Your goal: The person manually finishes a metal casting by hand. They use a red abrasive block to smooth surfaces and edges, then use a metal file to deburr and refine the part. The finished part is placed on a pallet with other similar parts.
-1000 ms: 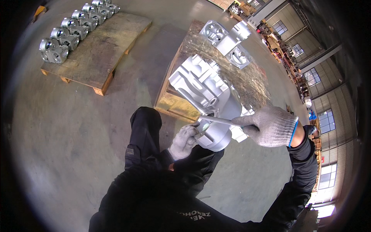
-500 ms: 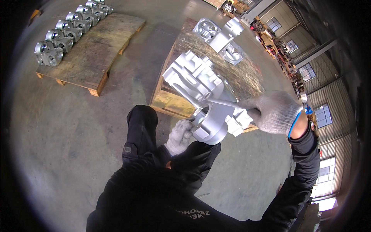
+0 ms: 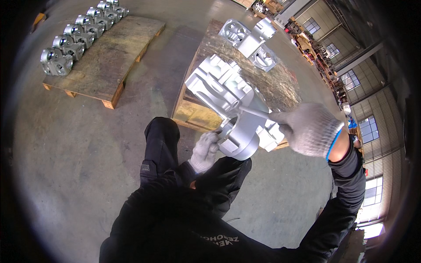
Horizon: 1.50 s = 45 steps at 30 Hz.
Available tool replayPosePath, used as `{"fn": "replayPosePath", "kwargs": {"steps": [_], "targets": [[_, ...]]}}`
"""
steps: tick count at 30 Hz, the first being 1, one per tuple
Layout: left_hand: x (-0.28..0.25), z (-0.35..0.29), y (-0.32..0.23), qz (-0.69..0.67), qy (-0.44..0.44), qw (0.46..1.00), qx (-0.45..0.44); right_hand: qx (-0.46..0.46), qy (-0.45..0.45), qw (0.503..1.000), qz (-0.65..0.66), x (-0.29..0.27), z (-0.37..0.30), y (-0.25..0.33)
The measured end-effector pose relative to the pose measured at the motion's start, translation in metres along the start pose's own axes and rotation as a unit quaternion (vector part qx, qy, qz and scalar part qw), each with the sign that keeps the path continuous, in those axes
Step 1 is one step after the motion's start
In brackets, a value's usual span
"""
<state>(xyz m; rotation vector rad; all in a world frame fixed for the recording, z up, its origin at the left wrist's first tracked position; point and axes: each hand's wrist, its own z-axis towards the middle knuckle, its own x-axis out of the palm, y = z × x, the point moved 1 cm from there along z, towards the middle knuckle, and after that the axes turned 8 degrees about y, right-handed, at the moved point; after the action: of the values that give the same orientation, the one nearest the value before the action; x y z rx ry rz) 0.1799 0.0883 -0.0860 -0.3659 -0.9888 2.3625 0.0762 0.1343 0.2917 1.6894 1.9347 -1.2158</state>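
Note:
A large silver metal casting (image 3: 219, 83) with a round, hollow end rests on the near part of a wooden crate or pallet, its hollow end (image 3: 245, 142) jutting toward me over my knee. My left hand (image 3: 204, 152), in a pale knitted glove, has its fingers curled on the left rim of that opening. Gloved the same way, my right hand (image 3: 312, 129) is closed round a slim grey metal tool (image 3: 256, 112), which looks like a file. The tool's far tip meets the casting just above the opening. Its handle end is hidden inside the glove.
Another silver casting (image 3: 254, 41) stands farther back on the wooden crate (image 3: 196, 115). At the left, a low wooden pallet (image 3: 103, 65) carries a row of several similar castings (image 3: 57, 61). Parts and shelves line the right wall. My knees (image 3: 162, 131) are close to the work.
The view has shifted slightly. My right hand and the tool have moved very little, with the tool's tip still at the casting. My left hand keeps its place on the rim.

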Motion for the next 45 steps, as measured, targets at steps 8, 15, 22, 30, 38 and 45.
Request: {"fn": "replayPosePath", "kwargs": {"steps": [8,15,22,30,38,45], "targets": [[0.003,0.008,-0.003,-0.002,-0.021,1.0,0.01,-0.131,-0.082,0.96,0.234,0.048,0.007,-0.019],[0.004,0.005,0.003,-0.009,-0.015,1.0,-0.009,-0.007,0.07,0.977,0.203,0.028,0.018,-0.024],[0.004,0.004,0.003,-0.007,-0.006,1.0,-0.008,-0.025,0.086,0.984,0.152,0.012,0.017,-0.021],[0.007,0.013,0.0,-0.016,-0.007,1.0,-0.001,-0.129,0.017,0.983,0.131,0.021,0.037,-0.006],[0.02,0.009,-0.003,-0.03,-0.077,0.995,-0.056,-0.152,-0.011,0.973,0.175,0.029,0.027,0.002],[0.022,0.016,-0.01,-0.011,-0.085,0.994,-0.07,-0.164,0.015,0.981,0.105,0.04,0.035,-0.015]]}}
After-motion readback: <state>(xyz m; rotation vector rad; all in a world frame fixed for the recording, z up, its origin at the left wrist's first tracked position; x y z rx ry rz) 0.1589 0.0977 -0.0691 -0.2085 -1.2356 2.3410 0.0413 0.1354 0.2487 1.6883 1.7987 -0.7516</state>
